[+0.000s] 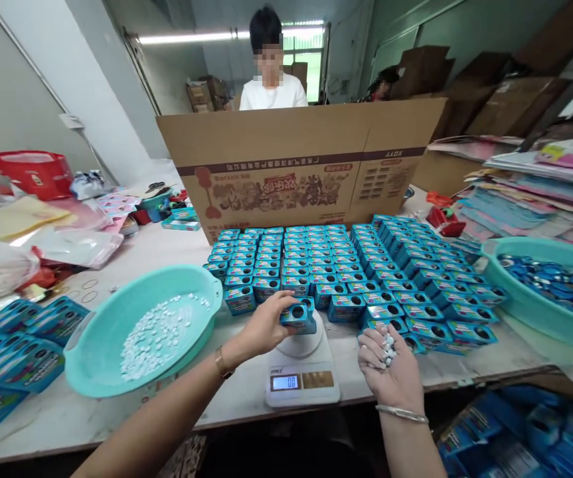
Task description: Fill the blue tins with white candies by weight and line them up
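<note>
My left hand [266, 323] grips a small blue box [296, 317] over the round plate of a white kitchen scale [302, 385], whose display reads 0.0. Whether the box touches the plate, I cannot tell. Palm up and fingers curled, my right hand [393, 365] cups several small white tablets [388, 350] to the right of the scale. More tablets lie in a turquoise basin [84, 355] to the left. Just behind both hands, rows of blue boxes [311, 262] with dark round holes in their tops cover the table.
A tall cardboard carton [286, 143] stands behind the rows, with a person [273, 93] beyond it. Another turquoise basin [535, 309] at right holds blue packets. Stacked blue boxes [32, 362] stand at far left, stacked printed sheets [540, 192] at right. The table's front edge is near me.
</note>
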Tool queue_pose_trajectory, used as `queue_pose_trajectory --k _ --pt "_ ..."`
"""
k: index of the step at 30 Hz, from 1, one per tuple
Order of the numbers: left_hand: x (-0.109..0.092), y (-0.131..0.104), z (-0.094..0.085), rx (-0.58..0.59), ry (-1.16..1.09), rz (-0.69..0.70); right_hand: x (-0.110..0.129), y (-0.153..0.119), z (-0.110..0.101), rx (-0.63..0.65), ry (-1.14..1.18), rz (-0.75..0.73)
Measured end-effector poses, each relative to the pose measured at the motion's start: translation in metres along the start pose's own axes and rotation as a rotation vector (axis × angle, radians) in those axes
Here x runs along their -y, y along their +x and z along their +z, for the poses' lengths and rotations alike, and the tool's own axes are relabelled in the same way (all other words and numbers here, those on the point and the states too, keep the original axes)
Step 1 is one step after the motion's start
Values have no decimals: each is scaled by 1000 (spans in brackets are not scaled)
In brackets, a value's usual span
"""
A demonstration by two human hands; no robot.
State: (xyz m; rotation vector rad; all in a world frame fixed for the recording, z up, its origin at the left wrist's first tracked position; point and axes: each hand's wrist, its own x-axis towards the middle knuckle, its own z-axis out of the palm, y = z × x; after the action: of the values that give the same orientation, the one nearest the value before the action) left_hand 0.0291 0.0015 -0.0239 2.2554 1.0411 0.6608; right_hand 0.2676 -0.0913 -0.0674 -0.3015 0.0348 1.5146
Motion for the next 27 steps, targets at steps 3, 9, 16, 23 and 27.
queue_pose_trajectory --k 3,9,16,23,27 --pt "-11 -20 -25 -60 -42 -6 -3 8 -4 38 -12 38" --pt "1 -86 -55 43 208 -266 -11 17 1 -68 30 45" --pt "50 -112 -31 183 438 -480 -15 14 18 -198 -8 0" --pt "17 -104 -28 -206 293 -206 -11 23 28 -178 -77 -59" --pt "0 -80 -8 -375 -81 -77 -14 33 40 -133 -111 -29"
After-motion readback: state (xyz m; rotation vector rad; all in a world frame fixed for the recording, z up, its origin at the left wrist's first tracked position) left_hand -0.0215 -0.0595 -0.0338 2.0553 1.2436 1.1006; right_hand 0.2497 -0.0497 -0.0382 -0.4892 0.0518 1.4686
